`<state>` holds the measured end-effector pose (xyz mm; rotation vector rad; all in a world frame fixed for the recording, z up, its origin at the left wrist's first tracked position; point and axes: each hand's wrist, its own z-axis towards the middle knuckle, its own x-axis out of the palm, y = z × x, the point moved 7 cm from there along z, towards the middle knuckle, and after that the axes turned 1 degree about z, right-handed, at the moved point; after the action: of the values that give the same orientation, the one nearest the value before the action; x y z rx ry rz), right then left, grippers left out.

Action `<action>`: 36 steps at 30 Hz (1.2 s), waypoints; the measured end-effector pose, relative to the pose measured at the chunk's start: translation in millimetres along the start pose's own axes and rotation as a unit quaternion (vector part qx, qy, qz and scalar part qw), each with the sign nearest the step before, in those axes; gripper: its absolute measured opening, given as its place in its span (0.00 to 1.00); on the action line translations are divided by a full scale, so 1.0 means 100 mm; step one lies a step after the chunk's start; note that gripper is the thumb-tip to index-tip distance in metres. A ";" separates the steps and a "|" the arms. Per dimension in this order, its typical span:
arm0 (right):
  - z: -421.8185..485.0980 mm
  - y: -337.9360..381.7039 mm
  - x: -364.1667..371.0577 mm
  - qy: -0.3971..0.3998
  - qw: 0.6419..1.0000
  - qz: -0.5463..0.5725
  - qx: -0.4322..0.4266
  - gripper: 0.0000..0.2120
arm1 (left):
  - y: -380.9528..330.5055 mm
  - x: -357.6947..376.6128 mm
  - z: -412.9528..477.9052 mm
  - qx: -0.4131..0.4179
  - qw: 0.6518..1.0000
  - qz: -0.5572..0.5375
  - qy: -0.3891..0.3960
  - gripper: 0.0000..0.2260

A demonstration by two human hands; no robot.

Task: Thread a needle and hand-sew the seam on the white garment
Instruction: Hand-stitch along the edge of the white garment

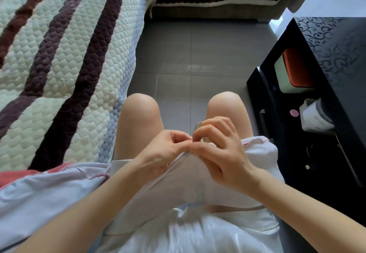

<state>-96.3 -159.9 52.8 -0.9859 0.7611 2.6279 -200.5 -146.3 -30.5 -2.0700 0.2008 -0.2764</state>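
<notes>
White garment (194,179) ridged lengthwise down the lap, far end pinched in left hand (162,151) grip, right hand (219,153) grip likewise.

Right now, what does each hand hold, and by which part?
The left hand grips the white garment at its raised fold; the right hand pinches the same fold's top. A needle, if any, is too small to see.

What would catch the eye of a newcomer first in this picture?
At the centre, the left hand and the right hand pinch a fold of the thin white garment spread over the lap. A quilted cream cover with dark stripes fills the left side, and a glossy black patterned table stands at the right.
</notes>
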 end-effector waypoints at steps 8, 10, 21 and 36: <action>0.07 -0.30 -0.30 -0.053 0.852 0.433 0.288 0.05 | 0.16 -0.05 0.04 -0.063 0.990 -0.119 -0.051 0.05; 0.07 -0.50 -0.38 -0.078 0.803 0.475 0.352 0.05 | 0.07 -0.04 0.09 -0.080 0.983 -0.164 -0.030 0.05; 0.19 -1.15 -0.39 -0.023 0.896 0.201 0.394 0.06 | -1.36 -0.25 0.02 0.166 0.985 0.041 0.001 0.03; 0.41 -0.66 -0.11 0.029 0.912 0.261 0.315 0.03 | -1.52 -0.37 0.14 0.135 0.988 0.069 -0.002 0.09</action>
<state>-85.1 -82.8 61.2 -0.7310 1.9581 2.4242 -228.3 -50.6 91.5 -1.7799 0.2862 -0.2019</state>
